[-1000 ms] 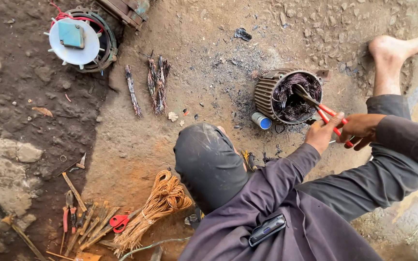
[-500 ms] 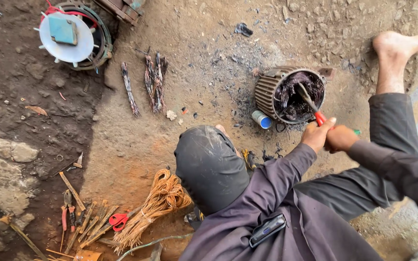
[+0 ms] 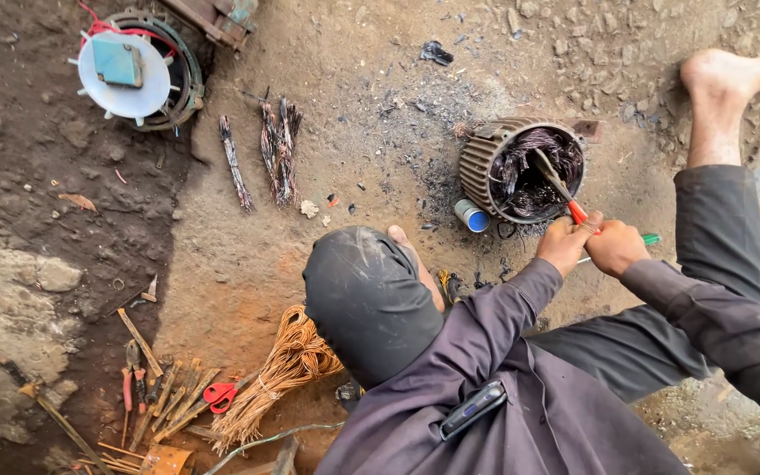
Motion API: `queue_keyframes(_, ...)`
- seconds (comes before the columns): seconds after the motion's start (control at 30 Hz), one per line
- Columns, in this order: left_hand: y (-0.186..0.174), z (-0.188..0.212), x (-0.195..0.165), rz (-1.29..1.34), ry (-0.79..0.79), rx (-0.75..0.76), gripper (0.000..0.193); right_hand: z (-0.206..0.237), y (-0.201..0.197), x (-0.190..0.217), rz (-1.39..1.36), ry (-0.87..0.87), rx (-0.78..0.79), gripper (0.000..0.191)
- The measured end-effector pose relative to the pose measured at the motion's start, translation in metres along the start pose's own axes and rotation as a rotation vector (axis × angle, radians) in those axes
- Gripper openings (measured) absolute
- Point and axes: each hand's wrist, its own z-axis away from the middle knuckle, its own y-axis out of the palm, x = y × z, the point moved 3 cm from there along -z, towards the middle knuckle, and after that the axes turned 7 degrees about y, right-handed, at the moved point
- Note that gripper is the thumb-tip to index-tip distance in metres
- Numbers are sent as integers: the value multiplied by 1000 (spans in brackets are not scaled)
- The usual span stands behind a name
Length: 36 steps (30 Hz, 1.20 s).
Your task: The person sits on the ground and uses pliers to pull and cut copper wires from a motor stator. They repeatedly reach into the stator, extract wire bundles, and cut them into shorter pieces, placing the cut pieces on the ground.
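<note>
Both hands meet just below the stator [image 3: 521,169], a ribbed iron shell lying open-end up on the dirt. Left hand [image 3: 563,244] clenched around a red-handled tool [image 3: 565,195], tip dug into the burnt windings, probably to pry them. Right hand [image 3: 616,247] closed on a green handle [image 3: 651,238]. Blue-capped tube [image 3: 471,215] touches the stator's left; knee [image 3: 367,295] below-left; foot [image 3: 721,84] to its right; wire bundle [image 3: 288,369] well below-left.

Bare dirt ground [image 3: 380,114]; ribbed motor housing [image 3: 485,158], copper wire bundle [image 3: 288,365], scattered tools [image 3: 156,396]
</note>
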Motion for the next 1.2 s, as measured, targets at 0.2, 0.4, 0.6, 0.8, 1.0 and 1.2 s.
queue_keyframes(0.2,-3,12,-4,-183,-80,-43,66,15,-6,1,-5,10,113,57)
queue_keyframes(0.4,4,2,-2,-95,-315,-46,64,27,-37,17,-13,-433,325,27)
queue_keyframes(0.6,32,10,-12,150,-376,-31,65,60,-84,14,-330,122,421,52)
queue_keyframes(0.8,52,18,-32,377,-199,110,64,93,-121,27,-62,96,400,62)
queue_keyframes(1.0,56,11,-38,414,-323,66,60,80,-123,35,195,-69,164,58)
queue_keyframes(1.2,64,5,-52,910,-64,114,46,81,-115,43,287,-143,-152,57)
